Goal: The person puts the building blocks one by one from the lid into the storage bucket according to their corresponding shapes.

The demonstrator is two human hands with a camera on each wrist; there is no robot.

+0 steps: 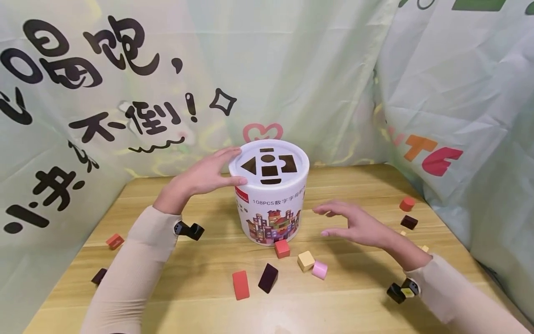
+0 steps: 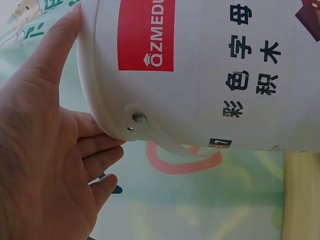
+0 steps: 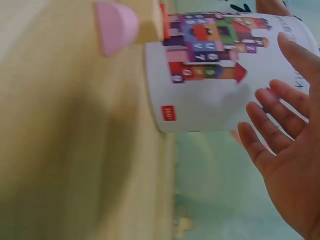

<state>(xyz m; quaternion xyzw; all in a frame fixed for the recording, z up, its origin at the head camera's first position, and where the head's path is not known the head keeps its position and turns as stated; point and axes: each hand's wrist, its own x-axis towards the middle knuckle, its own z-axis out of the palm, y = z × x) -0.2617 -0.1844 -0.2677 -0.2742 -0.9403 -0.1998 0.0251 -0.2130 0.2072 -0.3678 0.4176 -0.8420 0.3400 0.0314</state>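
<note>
A white bucket [image 1: 270, 204] with a picture of coloured blocks stands upright on the wooden table. Its white lid [image 1: 294, 178] has several shaped holes. My left hand [image 1: 204, 174] touches the lid's left rim, thumb in front and fingers spread behind; the left wrist view shows nothing gripped. Right of the bucket, my right hand [image 1: 359, 225] hovers apart from it with fingers loosely extended. At the bucket's foot lies a red cube [image 1: 282, 249]. In front are a yellow cube [image 1: 306, 261], a pink rounded block [image 3: 117, 27], a dark wedge-shaped block [image 1: 268, 278] and a red rectangular block [image 1: 240, 285].
On the table's left lie a red block [image 1: 114, 241] and a dark block [image 1: 99, 276], partly behind my forearm. At the right are a red cylinder [image 1: 407, 204], a dark block [image 1: 409, 222] and small yellow pieces. Printed curtains [image 1: 325, 83] hang around the table.
</note>
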